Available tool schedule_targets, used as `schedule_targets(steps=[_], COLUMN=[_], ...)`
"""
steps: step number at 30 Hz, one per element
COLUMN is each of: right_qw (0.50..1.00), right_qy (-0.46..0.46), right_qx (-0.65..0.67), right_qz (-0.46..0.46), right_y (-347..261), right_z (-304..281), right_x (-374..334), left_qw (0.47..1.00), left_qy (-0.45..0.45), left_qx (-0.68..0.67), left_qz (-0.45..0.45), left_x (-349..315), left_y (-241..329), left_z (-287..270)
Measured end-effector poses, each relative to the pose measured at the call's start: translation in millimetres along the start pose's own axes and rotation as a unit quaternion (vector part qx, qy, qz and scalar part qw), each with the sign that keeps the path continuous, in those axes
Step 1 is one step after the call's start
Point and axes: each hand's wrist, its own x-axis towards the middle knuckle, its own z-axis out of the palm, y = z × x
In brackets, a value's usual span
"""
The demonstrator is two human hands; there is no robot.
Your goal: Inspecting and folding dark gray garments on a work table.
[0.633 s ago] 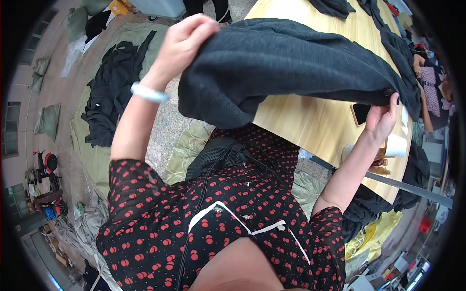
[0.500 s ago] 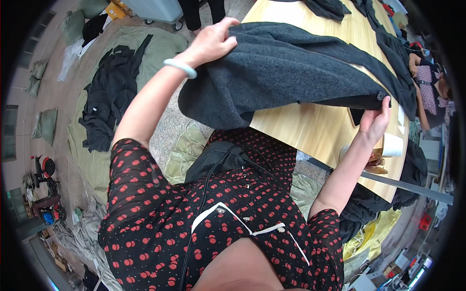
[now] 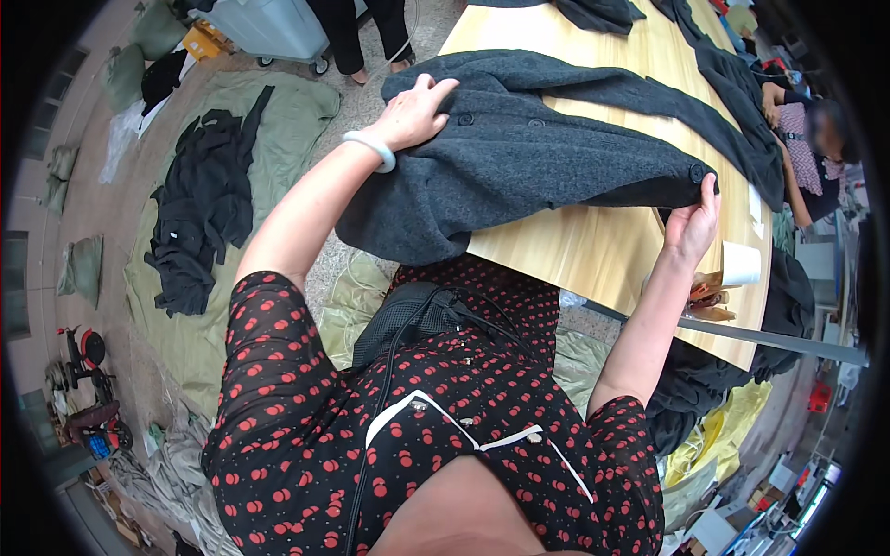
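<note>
A dark grey wool coat [image 3: 519, 153] with large dark buttons lies across the wooden table's edge, its near left part hanging off. My left hand [image 3: 408, 116], wearing a pale bangle at the wrist, rests on the coat's left part near a button, thumb and fingers apart. At the coat's right end, my right hand [image 3: 693, 222] pinches the corner beside a button [image 3: 697, 173], thumb on top. This raises the near edge a little off the table. The fingers beneath the cloth are partly hidden.
On the wooden table [image 3: 547, 255] stand a white cup [image 3: 741, 263] and brownish items beside it. More dark garments lie along the far side, where another person [image 3: 816, 139] sits. Dark clothing [image 3: 199, 204] lies on a green floor sheet at left; a grey wheeled bin [image 3: 264, 28] stands beyond.
My left hand has shifted down and slightly right from the coat's edge onto its surface, its fingers spreading. More buttons now show. My right hand keeps its pinch on the corner, slightly further left.
</note>
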Motion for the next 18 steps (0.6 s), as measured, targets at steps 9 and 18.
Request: schedule_targets(steps=[9, 18], right_qw=[1.0, 1.0], right_qy=[0.008, -0.014], right_qx=[-0.018, -0.015], right_qz=[-0.008, -0.009], right_y=[0, 0], right_z=[-4, -5], right_x=[-10, -9], left_qw=[0.994, 0.995], left_qy=[-0.105, -0.096], left_qx=[0.02, 0.012], left_qz=[-0.006, 0.014], left_x=[2, 5], left_y=[-5, -6], left_z=[17, 32])
